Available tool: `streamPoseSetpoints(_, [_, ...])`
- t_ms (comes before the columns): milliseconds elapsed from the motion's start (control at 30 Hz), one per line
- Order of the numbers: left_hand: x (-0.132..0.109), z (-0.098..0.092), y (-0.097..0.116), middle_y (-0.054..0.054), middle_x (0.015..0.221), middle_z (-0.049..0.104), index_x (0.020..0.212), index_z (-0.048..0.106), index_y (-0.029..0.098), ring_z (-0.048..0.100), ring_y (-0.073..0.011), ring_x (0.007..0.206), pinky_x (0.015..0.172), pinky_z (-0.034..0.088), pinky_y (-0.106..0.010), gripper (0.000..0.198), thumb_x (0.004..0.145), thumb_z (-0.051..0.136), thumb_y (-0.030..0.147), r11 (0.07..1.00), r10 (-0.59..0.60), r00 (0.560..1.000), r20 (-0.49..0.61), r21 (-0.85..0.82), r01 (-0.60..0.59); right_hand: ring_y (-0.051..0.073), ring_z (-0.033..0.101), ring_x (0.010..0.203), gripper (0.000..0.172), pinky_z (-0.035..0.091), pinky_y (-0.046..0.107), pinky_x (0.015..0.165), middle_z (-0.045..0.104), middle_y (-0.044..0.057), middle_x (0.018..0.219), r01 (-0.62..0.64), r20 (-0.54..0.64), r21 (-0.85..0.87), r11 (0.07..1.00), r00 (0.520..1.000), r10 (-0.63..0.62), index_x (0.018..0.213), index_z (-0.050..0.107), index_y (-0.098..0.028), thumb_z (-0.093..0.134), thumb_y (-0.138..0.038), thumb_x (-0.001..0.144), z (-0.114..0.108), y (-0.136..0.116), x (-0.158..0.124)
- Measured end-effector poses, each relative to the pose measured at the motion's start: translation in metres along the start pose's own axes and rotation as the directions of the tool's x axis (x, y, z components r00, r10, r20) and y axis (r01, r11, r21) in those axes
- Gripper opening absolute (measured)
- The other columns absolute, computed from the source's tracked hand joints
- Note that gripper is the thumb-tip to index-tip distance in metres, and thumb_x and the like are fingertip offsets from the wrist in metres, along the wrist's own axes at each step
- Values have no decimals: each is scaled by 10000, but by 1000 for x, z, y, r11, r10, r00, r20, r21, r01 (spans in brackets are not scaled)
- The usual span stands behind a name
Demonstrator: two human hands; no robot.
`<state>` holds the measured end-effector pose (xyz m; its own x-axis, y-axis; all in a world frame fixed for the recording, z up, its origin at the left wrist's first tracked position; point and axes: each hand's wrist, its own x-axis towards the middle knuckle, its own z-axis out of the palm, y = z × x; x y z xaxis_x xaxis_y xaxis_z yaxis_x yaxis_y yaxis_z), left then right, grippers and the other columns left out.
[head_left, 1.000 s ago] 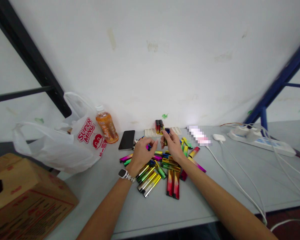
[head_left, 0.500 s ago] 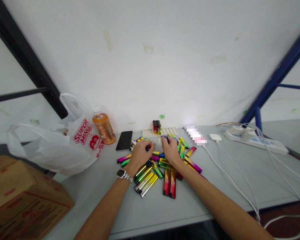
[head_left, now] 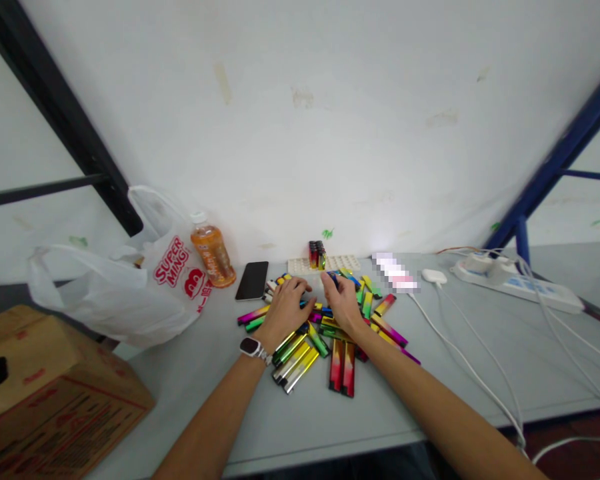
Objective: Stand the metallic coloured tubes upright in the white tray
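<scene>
A heap of colourful lighters lies on the grey table. My left hand, a watch on its wrist, rests on the heap with fingers curled over some lighters. My right hand pinches a dark blue lighter at its fingertips above the heap. Behind the hands a white tray stands by the wall, and a few lighters stand upright in it.
A black phone, an orange drink bottle and a white plastic bag lie to the left. A cardboard box sits lower left. A power strip, white cables and a charger are on the right.
Both hands have come down lower onto the heap. The right hand still holds the dark lighter, now nearer the table.
</scene>
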<state>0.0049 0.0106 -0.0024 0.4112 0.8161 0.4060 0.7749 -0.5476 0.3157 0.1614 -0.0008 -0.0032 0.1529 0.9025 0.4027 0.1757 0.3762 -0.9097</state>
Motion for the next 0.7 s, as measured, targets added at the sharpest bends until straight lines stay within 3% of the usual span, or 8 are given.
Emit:
streamPoseSetpoints(333, [0,3,-2,-83,1177,655,1029,663,190,590,-278,1153,1050,447,-480,166,914,624,303,1000,-5,1000,-1,-19,5,126,349,513,420,285,268,481,376,-48,522,-69,-22,39,997,997,70,602,396,-244,499,-519,902,3,5,3])
streamPoseSetpoints(533, [1,5,-4,-96,1132,655,1009,671,183,612,-267,1117,1041,481,-466,131,905,607,228,995,39,999,-17,-86,-41,125,409,493,357,352,245,477,454,-77,591,-56,85,168,984,995,42,915,503,-255,533,-611,909,4,1,3])
streamPoseSetpoints(633, [1,6,-4,-99,1141,648,1012,669,180,611,-256,1121,1056,486,-453,157,881,588,149,986,85,996,-21,-142,-87,147,532,592,309,453,270,569,559,-46,697,4,149,167,986,988,-29,1010,514,-258,521,-559,939,0,0,7])
streamPoseSetpoints(700, [2,7,-3,-102,1164,639,1029,666,176,599,-255,1150,1076,480,-453,215,859,564,92,977,113,993,-23,-178,-116,178,606,786,276,501,309,716,626,13,850,109,107,60,992,988,-115,977,582,-237,578,-506,917,-4,0,13])
